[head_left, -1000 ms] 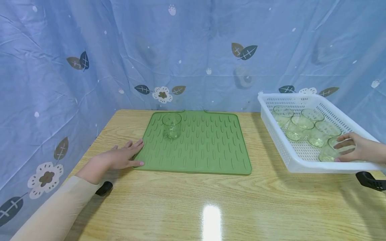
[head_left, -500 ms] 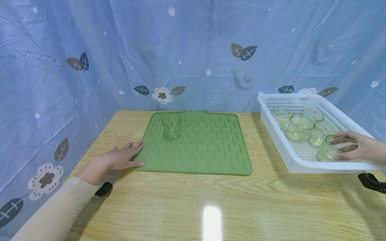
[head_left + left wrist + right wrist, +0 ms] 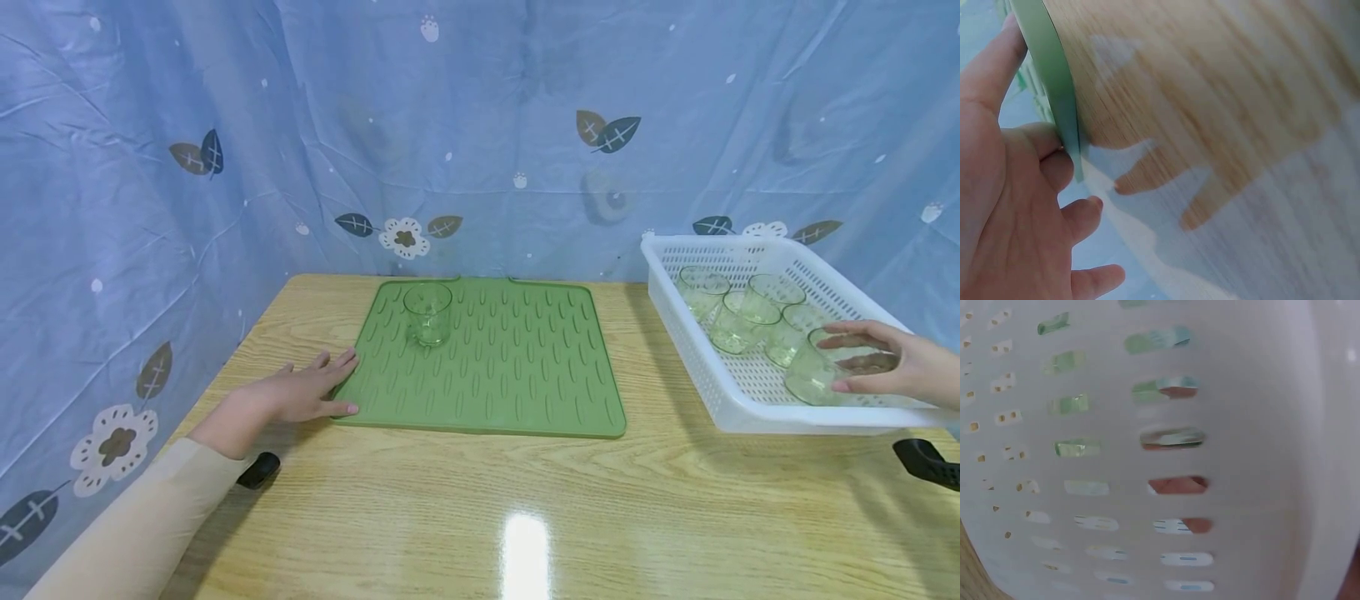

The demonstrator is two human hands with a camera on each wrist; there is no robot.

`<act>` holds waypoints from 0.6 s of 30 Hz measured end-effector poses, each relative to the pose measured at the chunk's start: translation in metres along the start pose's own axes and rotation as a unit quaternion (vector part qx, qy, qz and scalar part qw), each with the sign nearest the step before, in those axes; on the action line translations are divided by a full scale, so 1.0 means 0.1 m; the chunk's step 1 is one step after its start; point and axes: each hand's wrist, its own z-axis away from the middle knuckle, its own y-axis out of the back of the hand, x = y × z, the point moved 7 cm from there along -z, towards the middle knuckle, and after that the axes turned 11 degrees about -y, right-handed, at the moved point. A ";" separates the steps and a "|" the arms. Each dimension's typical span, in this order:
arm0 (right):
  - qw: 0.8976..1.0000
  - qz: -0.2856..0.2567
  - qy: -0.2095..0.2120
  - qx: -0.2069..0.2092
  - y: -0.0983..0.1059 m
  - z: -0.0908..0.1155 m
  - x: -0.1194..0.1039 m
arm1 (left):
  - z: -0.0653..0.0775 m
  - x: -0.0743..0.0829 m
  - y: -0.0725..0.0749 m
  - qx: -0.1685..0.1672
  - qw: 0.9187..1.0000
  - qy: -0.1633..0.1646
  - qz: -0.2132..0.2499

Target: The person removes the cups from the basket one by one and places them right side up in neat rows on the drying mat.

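My right hand [image 3: 896, 362] grips a clear drinking glass [image 3: 810, 379] near the front right of the white plastic basket [image 3: 738, 412]. Thumb and fingers go round the glass's right side, and it leans a little. In the right wrist view the slotted basket wall [image 3: 1241, 462] fills the picture; bits of the hand show through the slots. My left hand [image 3: 311, 390] rests with spread fingers on the left edge of the green drying mat [image 3: 510, 375]. The left wrist view shows that hand [image 3: 1016, 187] at the mat's edge [image 3: 1054, 69].
Another glass [image 3: 428, 317] stands upright on the mat's left part. Several more glasses, among them a near one [image 3: 738, 327], stand in the basket. Wooden tabletop [image 3: 420, 508] lies in front of mat and basket. A blue patterned curtain [image 3: 487, 125] hangs behind and at the left.
My right hand has closed round the front glass and raised it slightly, tilting it. The left hand has stayed on the mat's edge.
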 end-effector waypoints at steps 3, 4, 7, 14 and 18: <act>0.999 -0.029 0.009 0.011 0.01 0.01 -0.01 | 0.00 0.00 0.00 -0.001 1.000 0.001 0.001; 0.999 -0.038 0.009 0.013 0.00 0.01 0.00 | 0.00 0.00 0.00 -0.001 1.000 0.001 0.003; 0.998 -0.057 0.011 0.018 0.00 0.02 0.00 | 0.01 0.01 -0.01 -0.001 1.000 0.001 0.007; 0.996 -0.076 0.021 0.039 0.03 0.06 -0.12 | 0.01 0.01 -0.01 0.001 1.000 0.001 0.008; 0.995 -0.073 0.030 0.067 0.07 0.09 -0.13 | 0.01 0.02 0.00 0.003 1.000 -0.002 0.004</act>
